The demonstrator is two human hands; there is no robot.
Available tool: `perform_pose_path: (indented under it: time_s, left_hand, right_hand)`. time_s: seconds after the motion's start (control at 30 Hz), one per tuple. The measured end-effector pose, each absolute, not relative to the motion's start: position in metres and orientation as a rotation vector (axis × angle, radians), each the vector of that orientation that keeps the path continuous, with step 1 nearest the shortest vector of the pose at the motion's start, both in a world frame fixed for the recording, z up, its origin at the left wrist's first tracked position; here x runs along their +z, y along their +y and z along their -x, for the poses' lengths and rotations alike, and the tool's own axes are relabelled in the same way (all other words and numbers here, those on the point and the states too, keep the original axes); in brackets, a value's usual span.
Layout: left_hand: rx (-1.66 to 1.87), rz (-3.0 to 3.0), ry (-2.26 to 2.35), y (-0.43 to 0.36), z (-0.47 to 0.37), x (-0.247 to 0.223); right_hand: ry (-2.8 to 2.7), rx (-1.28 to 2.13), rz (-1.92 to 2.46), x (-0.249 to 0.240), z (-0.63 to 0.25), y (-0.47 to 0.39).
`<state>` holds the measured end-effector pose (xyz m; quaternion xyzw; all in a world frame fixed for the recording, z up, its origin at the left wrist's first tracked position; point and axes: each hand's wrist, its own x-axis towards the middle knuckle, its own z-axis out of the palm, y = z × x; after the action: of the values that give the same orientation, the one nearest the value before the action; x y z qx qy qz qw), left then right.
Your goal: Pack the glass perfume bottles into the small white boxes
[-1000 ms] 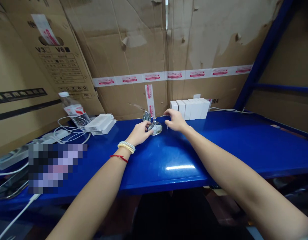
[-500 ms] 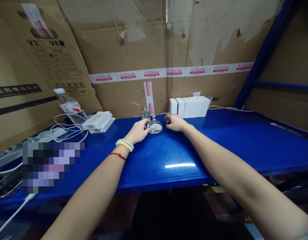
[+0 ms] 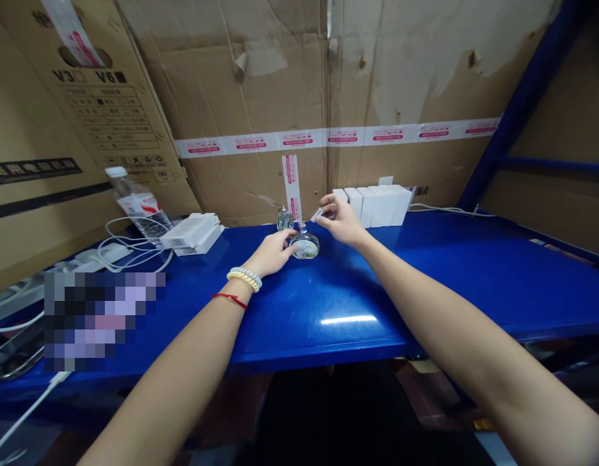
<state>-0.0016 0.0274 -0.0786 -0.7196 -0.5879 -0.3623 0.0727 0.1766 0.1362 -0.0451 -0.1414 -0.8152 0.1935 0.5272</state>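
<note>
— What does your left hand have?

— My left hand [image 3: 271, 254] rests on the glossy blue worktop [image 3: 425, 278] toward its back edge, near the middle. Its grip is closed lightly on the round clear glass bottle [image 3: 304, 246], fingertips [image 3: 289, 238] against the bottle's left side. The bottle stands on the worktop, with a thin neck rising from it.

— And the right?

— My right hand [image 3: 342, 221] is lifted just above and to the right of the bottle, not touching it. Thumb and forefinger pinch a small silvery cap-like piece [image 3: 317, 214]; it is too small for me to tell exactly what it is.

— Anything else close by?

— A second small clear glass bottle [image 3: 284, 219] stands just behind the first, against the brown cardboard wall [image 3: 260, 77] along the back edge. A row of white rectangular boxes [image 3: 377, 205] stands upright at the back edge, just right of my right hand.

— And over to the left?

— Toward the back left corner, a flat white carton [image 3: 192, 232] lies near a clear plastic water bottle with a white cap [image 3: 134, 204], which leans among white cables [image 3: 129, 249]. A blue metal upright [image 3: 517, 110] rises at the right.
</note>
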Motion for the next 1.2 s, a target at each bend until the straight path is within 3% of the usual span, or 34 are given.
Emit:
perform_pose_path:
  time_s: [0.2,0.77,1.2]
  left_hand:
    - [-1.081,2.177,-1.741,0.03,0.003,-0.08]
    - [-1.06,2.175,-1.725,0.029,0.003,-0.08]
    - [-1.057,2.184,-1.699,0.029,0.003,-0.08]
  right_hand:
    - [-1.953,0.618,0.103,-0.043,-0.17,0.124]
    - [-2.109,0.332,0.138,-0.054,-0.164,0.116]
    - [-2.133,0.369,0.17,-0.056,-0.164,0.12]
